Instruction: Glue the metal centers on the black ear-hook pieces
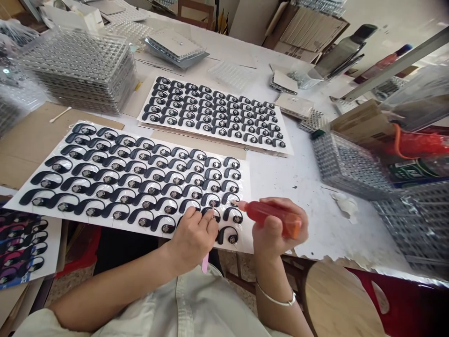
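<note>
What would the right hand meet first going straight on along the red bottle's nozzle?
Ahead of the right hand, the nozzle of the red bottle would likely meet a black ear hook in the rightmost column; depth is unclear, so they may be touching.

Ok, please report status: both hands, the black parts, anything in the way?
Left hand: pink tool. Right hand: red bottle, tip near rightmost column. Black hooked parts: rows on white sheet. Left hand hides some parts.
</note>
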Demonstrator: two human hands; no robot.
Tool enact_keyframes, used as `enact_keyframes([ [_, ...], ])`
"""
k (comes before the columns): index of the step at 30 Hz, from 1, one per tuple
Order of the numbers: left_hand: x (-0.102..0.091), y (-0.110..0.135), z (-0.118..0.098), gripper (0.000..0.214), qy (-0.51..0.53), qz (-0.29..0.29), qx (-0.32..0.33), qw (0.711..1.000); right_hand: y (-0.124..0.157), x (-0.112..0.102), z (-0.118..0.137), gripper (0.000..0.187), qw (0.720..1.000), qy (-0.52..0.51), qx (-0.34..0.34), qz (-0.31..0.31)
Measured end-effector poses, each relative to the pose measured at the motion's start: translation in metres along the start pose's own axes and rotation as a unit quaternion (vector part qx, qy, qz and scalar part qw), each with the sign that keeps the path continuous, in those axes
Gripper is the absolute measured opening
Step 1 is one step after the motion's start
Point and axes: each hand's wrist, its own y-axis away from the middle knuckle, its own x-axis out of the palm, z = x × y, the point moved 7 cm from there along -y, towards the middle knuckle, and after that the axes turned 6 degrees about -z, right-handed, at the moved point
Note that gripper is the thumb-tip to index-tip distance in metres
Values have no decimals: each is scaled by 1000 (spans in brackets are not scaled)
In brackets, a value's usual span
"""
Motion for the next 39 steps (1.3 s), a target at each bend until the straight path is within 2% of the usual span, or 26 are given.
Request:
enact_keyframes([
  [2, -1, -1, 1, 25, 5, -3, -2, 1000, 4, -12, -4, 39, 999, 5, 42, -14],
  [5, -2, 0, 1, 21, 13, 2, 0, 1000, 18, -20, -8, 39, 997, 39, 61, 23],
  [9, 0, 1, 2, 20, 24, 21, 3, 999, 33, -16, -3, 27, 993, 75, 9, 88],
  [14, 0, 1, 2, 17, 20, 20, 3, 1000, 36, -9, 5, 32, 989, 85, -43, 112],
  [30, 2, 3, 2, 17, 31, 19, -10, 999, 35, -1, 7, 32, 981, 102, -56, 154],
  [39, 1, 1, 2, 19, 23, 16, 1, 1000, 35, 1, 8, 30, 979, 115, -63, 157],
])
